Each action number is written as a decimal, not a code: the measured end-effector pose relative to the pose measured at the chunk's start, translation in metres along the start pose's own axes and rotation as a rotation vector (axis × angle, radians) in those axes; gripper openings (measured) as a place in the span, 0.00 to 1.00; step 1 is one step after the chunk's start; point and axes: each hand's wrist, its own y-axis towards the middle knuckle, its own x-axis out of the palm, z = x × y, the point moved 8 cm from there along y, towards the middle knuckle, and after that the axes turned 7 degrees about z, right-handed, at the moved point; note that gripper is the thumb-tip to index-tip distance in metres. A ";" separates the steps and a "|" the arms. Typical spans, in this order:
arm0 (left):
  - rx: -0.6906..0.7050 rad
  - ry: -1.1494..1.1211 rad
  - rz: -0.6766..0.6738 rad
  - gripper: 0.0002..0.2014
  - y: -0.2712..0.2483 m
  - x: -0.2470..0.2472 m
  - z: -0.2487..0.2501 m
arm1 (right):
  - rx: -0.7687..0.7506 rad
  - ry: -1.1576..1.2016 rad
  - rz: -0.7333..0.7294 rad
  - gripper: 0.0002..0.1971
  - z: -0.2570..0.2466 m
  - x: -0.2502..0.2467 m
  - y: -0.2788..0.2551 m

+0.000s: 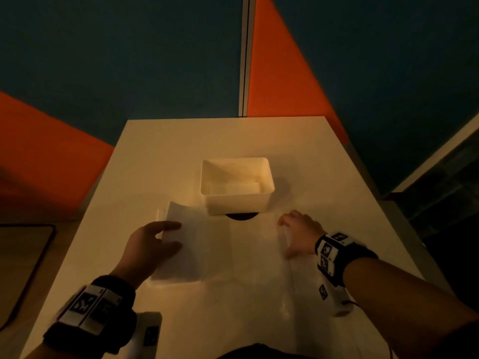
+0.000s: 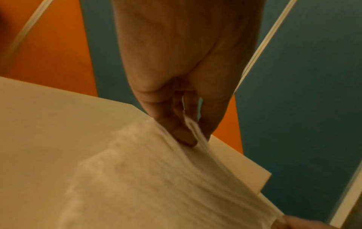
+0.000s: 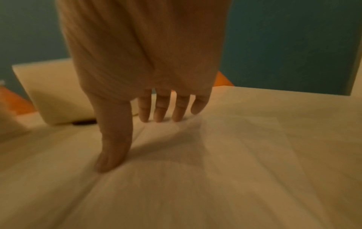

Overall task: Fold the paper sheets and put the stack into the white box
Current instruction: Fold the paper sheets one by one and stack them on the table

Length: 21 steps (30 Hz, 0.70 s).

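left hand (image 1: 150,244) pinches the lifted left edge of the thin paper sheet (image 1: 207,244), which lies between the hands; right hand (image 1: 298,234), fingers straight, presses its right edge flat. light, limp, crease-prone: best held by the edges. beyond the hands, one white box (image 1: 237,187). sheet count: cannot tell.

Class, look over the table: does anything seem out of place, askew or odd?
The white box sits over a dark round patch in the table, partly hiding it. Otherwise nothing: the left hand lifts the paper sheet, the right hand presses it.
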 end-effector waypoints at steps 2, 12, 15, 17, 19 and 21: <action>0.015 0.069 0.014 0.18 -0.001 0.000 -0.002 | 0.006 -0.070 0.015 0.42 0.001 0.000 0.000; 0.060 0.150 0.060 0.19 0.005 -0.008 -0.007 | 0.004 -0.150 -0.048 0.32 -0.002 0.003 0.000; 0.067 0.154 0.063 0.19 0.005 -0.009 -0.009 | -0.003 -0.239 -0.057 0.35 -0.003 0.002 -0.001; 0.070 0.169 0.059 0.19 0.005 -0.009 -0.010 | 0.004 -0.264 -0.060 0.38 -0.003 0.002 -0.003; 0.098 0.284 0.050 0.20 0.004 -0.008 -0.008 | 0.010 -0.268 -0.054 0.38 -0.004 0.000 -0.004; 0.121 0.406 0.047 0.23 0.003 -0.007 -0.007 | 0.010 -0.264 -0.052 0.35 -0.005 -0.001 -0.006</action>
